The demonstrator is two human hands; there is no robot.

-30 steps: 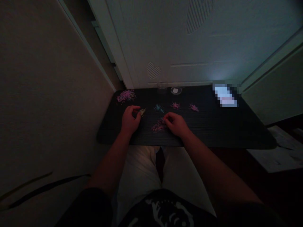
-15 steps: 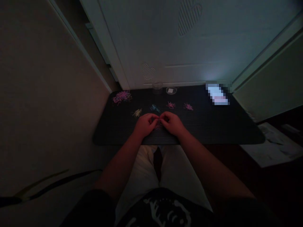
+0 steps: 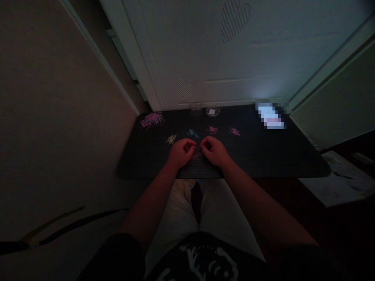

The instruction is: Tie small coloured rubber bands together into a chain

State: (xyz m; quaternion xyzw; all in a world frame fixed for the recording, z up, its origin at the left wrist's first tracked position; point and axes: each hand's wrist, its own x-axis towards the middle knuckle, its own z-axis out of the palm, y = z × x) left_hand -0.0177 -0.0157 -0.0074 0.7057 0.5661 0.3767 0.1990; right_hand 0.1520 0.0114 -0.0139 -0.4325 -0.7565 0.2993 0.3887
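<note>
Just above the near part of the dark table, my left hand (image 3: 182, 151) is closed, thumb and index fingertips pressed together. My right hand (image 3: 215, 150) makes a similar pinch a short gap to its right. Anything between the fingertips is too small and dim to make out. A loose pile of thin pinkish strands (image 3: 197, 155) lies between and under the hands. Beyond them sit small heaps of thin strands: a pale yellow heap (image 3: 171, 139), a blue heap (image 3: 192, 133), a pink heap (image 3: 212, 129) and a purplish-pink heap (image 3: 234, 131).
A larger mixed-colour heap (image 3: 152, 120) lies at the table's back left. A clear round container (image 3: 196, 109) and a clear lid (image 3: 213, 112) with a white label stand near the white door (image 3: 199, 50). A bright pixelated object (image 3: 271, 116) sits at back right.
My fingertips were touching at the middle; now the two hands are slightly apart, both still pinched. The heaps stay where they were.
</note>
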